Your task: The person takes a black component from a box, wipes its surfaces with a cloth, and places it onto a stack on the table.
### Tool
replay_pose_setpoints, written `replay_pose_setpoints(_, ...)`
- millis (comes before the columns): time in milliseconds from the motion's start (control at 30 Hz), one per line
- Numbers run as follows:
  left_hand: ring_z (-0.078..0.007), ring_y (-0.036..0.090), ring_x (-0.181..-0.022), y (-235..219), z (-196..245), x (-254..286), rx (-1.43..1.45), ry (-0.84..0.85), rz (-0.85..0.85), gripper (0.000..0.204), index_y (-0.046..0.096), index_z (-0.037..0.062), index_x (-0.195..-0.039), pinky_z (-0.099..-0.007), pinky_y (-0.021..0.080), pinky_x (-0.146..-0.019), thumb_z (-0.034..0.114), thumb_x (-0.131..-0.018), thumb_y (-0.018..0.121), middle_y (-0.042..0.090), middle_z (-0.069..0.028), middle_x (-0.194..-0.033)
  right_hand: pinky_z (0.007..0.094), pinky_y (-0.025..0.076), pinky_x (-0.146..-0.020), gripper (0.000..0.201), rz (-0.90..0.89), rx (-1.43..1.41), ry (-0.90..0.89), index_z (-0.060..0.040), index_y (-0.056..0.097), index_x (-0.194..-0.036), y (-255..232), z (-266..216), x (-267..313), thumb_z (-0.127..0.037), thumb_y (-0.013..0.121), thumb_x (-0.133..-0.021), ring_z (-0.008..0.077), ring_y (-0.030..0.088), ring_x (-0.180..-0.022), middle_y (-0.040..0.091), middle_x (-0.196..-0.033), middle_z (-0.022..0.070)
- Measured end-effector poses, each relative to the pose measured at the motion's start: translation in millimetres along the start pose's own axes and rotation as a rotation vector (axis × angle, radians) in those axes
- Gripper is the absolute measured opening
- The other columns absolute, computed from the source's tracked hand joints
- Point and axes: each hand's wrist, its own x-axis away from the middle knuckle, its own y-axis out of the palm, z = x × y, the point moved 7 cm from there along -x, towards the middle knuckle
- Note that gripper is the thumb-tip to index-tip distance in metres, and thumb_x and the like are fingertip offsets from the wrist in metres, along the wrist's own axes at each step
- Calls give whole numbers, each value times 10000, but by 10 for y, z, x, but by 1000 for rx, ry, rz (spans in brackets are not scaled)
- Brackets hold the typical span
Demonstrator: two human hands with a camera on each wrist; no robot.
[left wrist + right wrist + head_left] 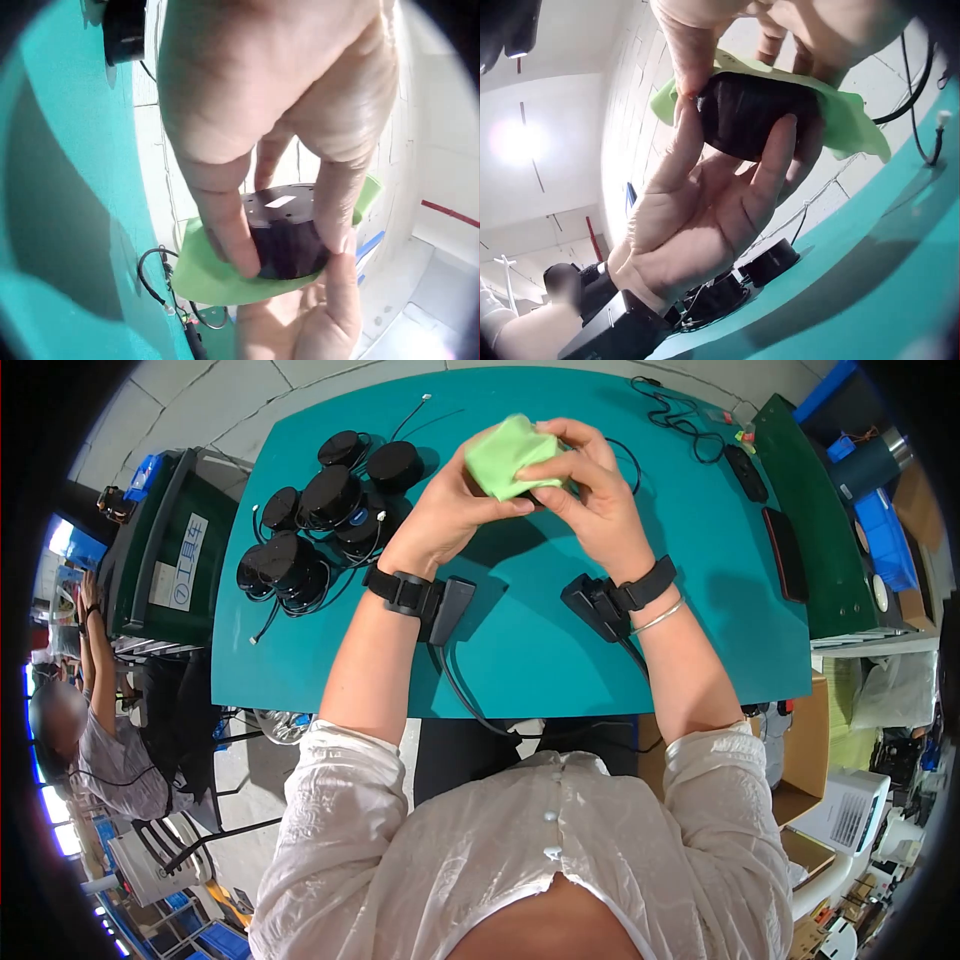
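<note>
Above the far part of the table, my left hand [447, 510] grips a black cylindrical device [291, 244] between thumb and fingers. Its flat face with a small white label and screw holes shows in the left wrist view; in the head view it is mostly hidden. A light green cloth [508, 458] drapes over the device's opposite face. My right hand [598, 495] pinches the cloth against the device, thumb and fingers bent around its edge. In the right wrist view the device's dark curved side [739, 116] shows between both hands.
Several similar black devices [330, 497] with cables lie at the left of the teal table [520, 660]. A coiled black cable [680, 415] and a dark flat object [785, 555] lie at the right. Green bins [185, 555] flank the table. Another person [110, 750] is at the far left.
</note>
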Motion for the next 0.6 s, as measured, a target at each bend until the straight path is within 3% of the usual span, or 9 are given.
replay_pose_setpoints(133,-242,514,-1211,35,39,23,22,15,-32,727,365,18,-1396,-334,501,-975,-58,-758,706,487,-112,-1312,423,431,-1017,143,-126,209,-177,-142,711,-993,20,-204,-50,-143,655,-862,287,497,-1228,579,-1226,30)
replay_pose_setpoints(233,-206,570,-1153,-82,31,-7,-88,115,47,680,344,68,-1431,-313,550,-893,44,-838,678,512,-115,-1313,443,414,-1041,194,-250,483,-311,-164,705,-1056,138,-360,-18,-197,631,-880,284,487,-1252,579,-1282,7)
replay_pose_setpoints(367,-183,559,-1138,-114,-81,-1,-191,40,17,749,392,24,-1375,-333,486,-953,59,-743,793,560,-77,-1247,417,414,-1026,275,-197,562,-319,-177,657,-1181,224,-316,-10,-239,577,-925,304,501,-1213,563,-1293,49)
replay_pose_setpoints(433,-187,564,-1134,-64,-103,-15,-256,40,-11,765,403,24,-1365,-333,484,-957,58,-718,811,569,-73,-1238,385,424,-994,357,-59,345,-7,-157,567,-1303,103,-100,-20,-289,506,-977,274,518,-1172,558,-1277,89)
replay_pose_setpoints(467,-192,568,-1129,-28,-113,-19,-321,40,-37,781,414,23,-1355,-334,481,-962,57,-694,829,578,-70,-1228,385,424,-994,357,-58,346,-6,-157,567,-1303,91,-79,-15,-289,506,-977,274,518,-1172,558,-1277,89)
replay_pose_setpoints(500,-212,491,-1245,-29,-130,-23,-375,-5,-15,782,395,24,-1378,-373,498,-967,-98,-692,749,498,-92,-1335,375,428,-980,389,-46,52,181,-137,530,-1332,58,72,-4,-318,482,-991,251,527,-1151,562,-1255,94)
replay_pose_setpoints(533,-212,491,-1245,-17,-121,-20,-376,-6,-18,782,395,24,-1378,-373,498,-967,-98,-692,749,498,-92,-1335,365,432,-966,425,-32,-244,365,-116,493,-1361,69,205,38,-346,459,-1005,228,536,-1130,566,-1234,99)
replay_pose_setpoints(567,-223,462,-1274,5,-57,-15,-473,76,-19,829,372,24,-1398,-379,440,-1022,-68,-677,771,489,-101,-1350,347,443,-951,484,20,-398,568,-77,467,-1358,78,328,117,-393,485,-991,169,547,-1097,573,-1185,68)
replay_pose_setpoints(600,-234,433,-1304,40,22,-4,-570,159,-21,878,350,24,-1418,-386,382,-1077,-39,-662,793,480,-109,-1364,347,443,-951,484,24,-398,567,-77,467,-1358,56,304,119,-393,485,-991,169,547,-1097,573,-1185,68)
